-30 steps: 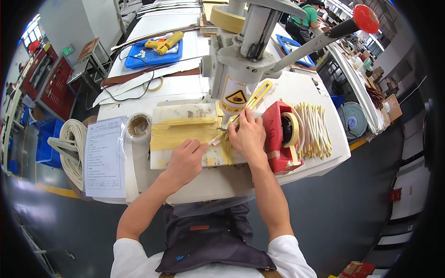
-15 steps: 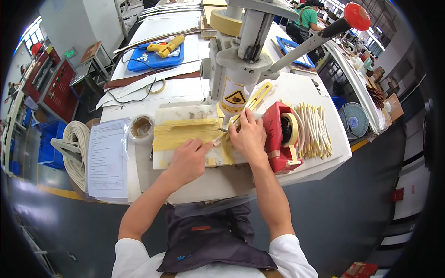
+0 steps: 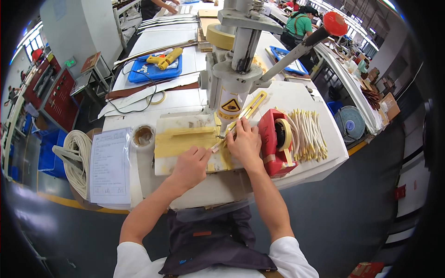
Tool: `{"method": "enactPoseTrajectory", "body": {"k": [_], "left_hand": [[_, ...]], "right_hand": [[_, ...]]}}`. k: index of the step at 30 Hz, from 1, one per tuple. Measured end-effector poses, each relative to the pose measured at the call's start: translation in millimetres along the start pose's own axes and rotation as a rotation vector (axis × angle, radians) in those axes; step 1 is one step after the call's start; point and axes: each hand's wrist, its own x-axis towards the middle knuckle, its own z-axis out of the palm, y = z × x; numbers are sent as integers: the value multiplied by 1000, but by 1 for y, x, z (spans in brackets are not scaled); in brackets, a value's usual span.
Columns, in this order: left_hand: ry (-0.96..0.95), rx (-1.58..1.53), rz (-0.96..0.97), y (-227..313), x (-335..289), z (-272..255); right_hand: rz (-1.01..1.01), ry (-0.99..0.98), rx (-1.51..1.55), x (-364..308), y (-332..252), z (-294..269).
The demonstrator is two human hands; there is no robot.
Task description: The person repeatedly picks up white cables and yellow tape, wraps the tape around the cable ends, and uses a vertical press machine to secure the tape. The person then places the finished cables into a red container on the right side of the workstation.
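Observation:
My left hand (image 3: 191, 166) and my right hand (image 3: 244, 144) together pinch a thin cream tube piece (image 3: 217, 146) and hold it on the yellow-taped work plate (image 3: 178, 139), right under the tip of a grey hand press (image 3: 232, 78). A long lever with a red knob (image 3: 334, 23) sticks out from the press to the upper right. My right hand lies against a red tape dispenser (image 3: 273, 143) holding a tan tape roll.
A row of cream tube pieces (image 3: 308, 134) lies right of the dispenser. At left are a sleeved paper sheet (image 3: 109, 164), a small tape roll (image 3: 143, 135) and a white hose coil (image 3: 79, 157). A blue tray with a yellow tool (image 3: 155, 67) sits behind. People work at far benches.
Both hands stay on the tube piece under the press tip, shifting only slightly. The view has moved a little.

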Motion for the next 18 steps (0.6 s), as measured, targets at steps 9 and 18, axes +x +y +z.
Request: {"method": "enactPoseTrajectory", "body": {"k": [9,18], "left_hand": [[-31,13,21,-1,1,-3],[1,-72,42,1,5,-3]], "right_hand": [[1,16,66,-1,-5,-4],[-7,55,180,-3,11,-4]]}}
